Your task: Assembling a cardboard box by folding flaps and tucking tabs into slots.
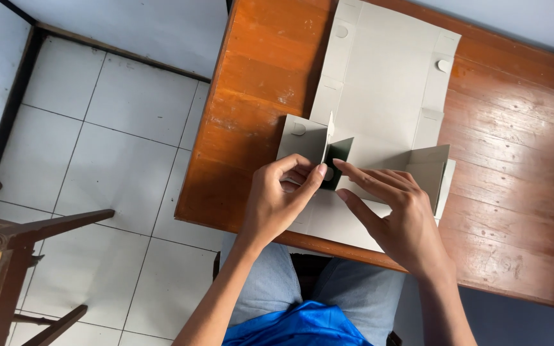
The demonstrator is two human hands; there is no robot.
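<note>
- Head view: a flat grey cardboard sheet (379,83), cut and creased like an unfolded box, lies on an orange-brown wooden table (258,77), reaching from the far edge to the near edge in front of the person.
- The left hand (277,202) pinches a raised flap (302,138) at the sheet's near left corner, thumb and fingers closed narrowly on the card; the flap stands tilted up from the table.
- The right hand (395,211) lies with fingers stretched out, fairly wide, pressing on the near part of the sheet; its fingertips meet the left hand's beside a dark green patch (338,160) that shows between the folded panels.
- Just right of the right hand another flap (432,170) stands folded up.
- Small round tabs (443,65) sit on the sheet's side strips.
- Below the table edge show the person's jeans (360,291) and a blue shirt (302,327).
- To the left are a white tiled floor (117,166) and part of a wooden chair (8,256).
</note>
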